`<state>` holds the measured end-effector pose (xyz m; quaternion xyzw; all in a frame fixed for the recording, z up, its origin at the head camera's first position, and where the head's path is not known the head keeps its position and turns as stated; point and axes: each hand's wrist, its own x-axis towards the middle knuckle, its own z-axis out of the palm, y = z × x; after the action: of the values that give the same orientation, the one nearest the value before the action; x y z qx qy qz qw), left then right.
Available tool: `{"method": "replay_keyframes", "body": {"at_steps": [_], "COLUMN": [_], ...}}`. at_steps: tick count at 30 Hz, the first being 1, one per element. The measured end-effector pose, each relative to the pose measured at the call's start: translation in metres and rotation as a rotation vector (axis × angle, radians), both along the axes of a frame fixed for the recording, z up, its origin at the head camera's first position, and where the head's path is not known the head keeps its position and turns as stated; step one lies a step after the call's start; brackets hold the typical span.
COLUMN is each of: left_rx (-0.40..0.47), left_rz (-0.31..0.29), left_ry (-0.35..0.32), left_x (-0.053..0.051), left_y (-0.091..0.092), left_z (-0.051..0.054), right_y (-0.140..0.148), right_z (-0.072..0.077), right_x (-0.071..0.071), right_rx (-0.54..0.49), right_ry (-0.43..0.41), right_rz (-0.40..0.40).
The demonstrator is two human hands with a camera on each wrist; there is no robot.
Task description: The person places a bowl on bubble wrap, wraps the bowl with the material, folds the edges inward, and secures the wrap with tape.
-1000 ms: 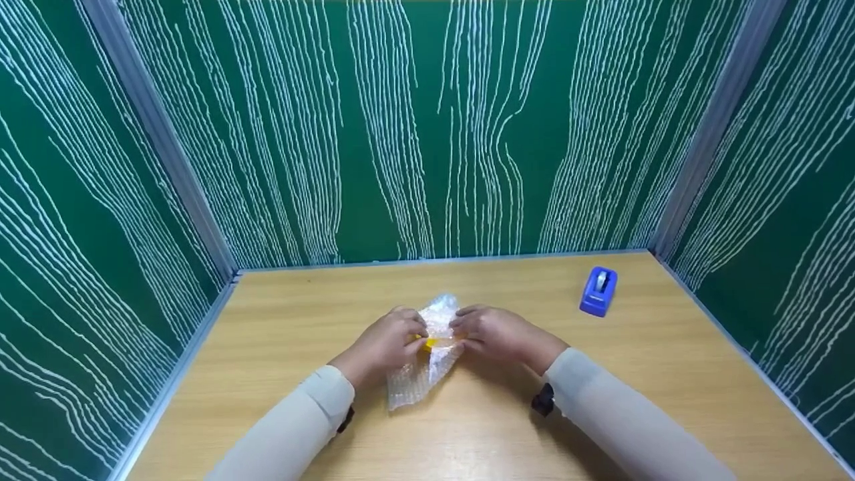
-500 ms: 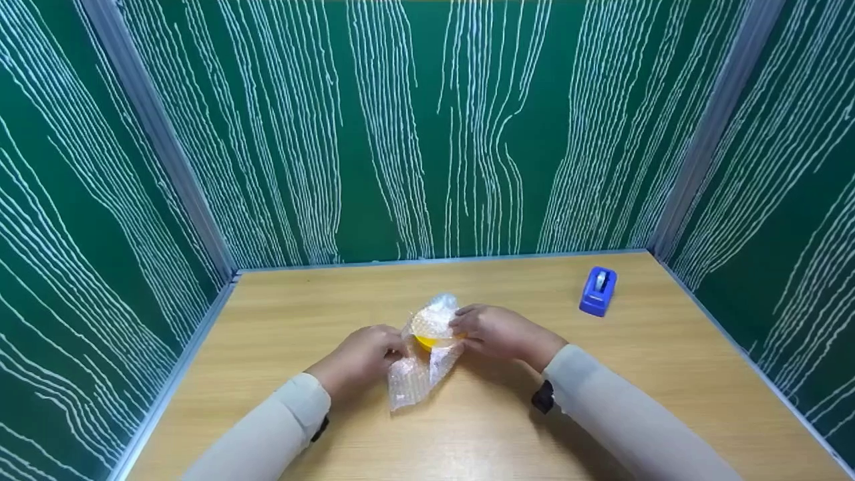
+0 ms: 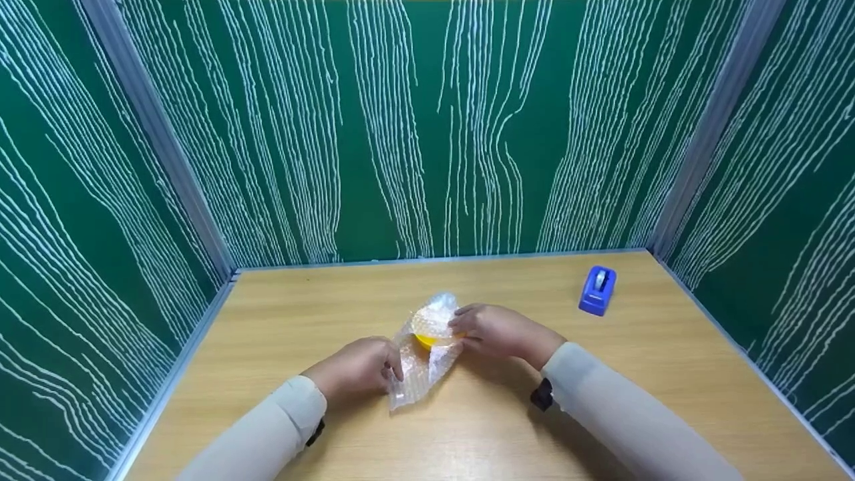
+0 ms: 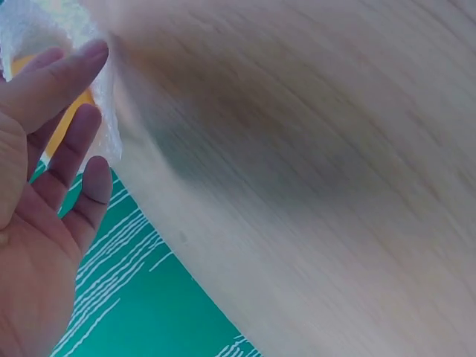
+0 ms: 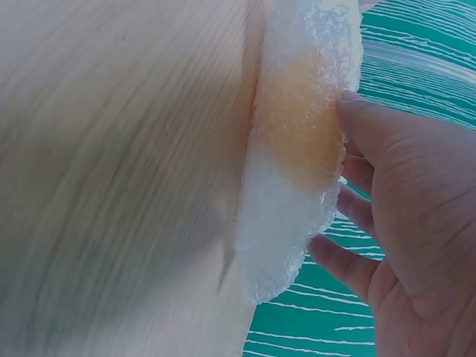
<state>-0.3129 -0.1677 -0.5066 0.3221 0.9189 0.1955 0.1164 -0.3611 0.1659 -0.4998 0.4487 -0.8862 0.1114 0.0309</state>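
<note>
A sheet of clear bubble wrap [image 3: 437, 319] is folded loosely around a yellow thing [image 3: 423, 342]. Only a curved yellow edge shows through the gap in the head view; the rest is covered. My right hand [image 3: 497, 331] holds the wrapped bundle at its right side, thumb against the bubble wrap [image 5: 286, 230] and fingers behind it in the right wrist view. At the lower left edge of the wrap, my left hand [image 3: 364, 366] touches the sheet. Its fingers are loosely bent and spread apart in the left wrist view.
A blue tape dispenser [image 3: 598, 291] stands at the back right of the wooden table [image 3: 300, 300]. Green panels [image 3: 381, 133] with white wavy lines enclose the table at the back and both sides.
My left hand has come away from the yellow edge, to the left and then down along the wrap's side. More yellow shows. My right hand stays nearly still.
</note>
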Motion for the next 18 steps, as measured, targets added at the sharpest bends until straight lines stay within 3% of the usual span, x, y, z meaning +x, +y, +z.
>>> {"method": "replay_keyframes", "body": {"at_steps": [8,14,18], "left_rx": [0.005,-0.02,-0.017], "left_rz": [-0.083,-0.03,-0.03], "left_ry": [-0.021,-0.119,-0.115], "left_x": [-0.0003,0.0016,0.0015], "left_y": [0.0015,0.0036,0.0053], "left_z": [-0.0013,0.0003,-0.001], "right_y": [-0.0022,-0.0008,0.0006], "right_z": [0.0009,-0.0001,0.0002], "right_x": [0.0003,-0.0004,0.0011], "right_rx": [-0.03,-0.02,-0.022], "right_ry": [0.023,0.018,0.002], "right_rz": [0.058,0.049,0.038]}}
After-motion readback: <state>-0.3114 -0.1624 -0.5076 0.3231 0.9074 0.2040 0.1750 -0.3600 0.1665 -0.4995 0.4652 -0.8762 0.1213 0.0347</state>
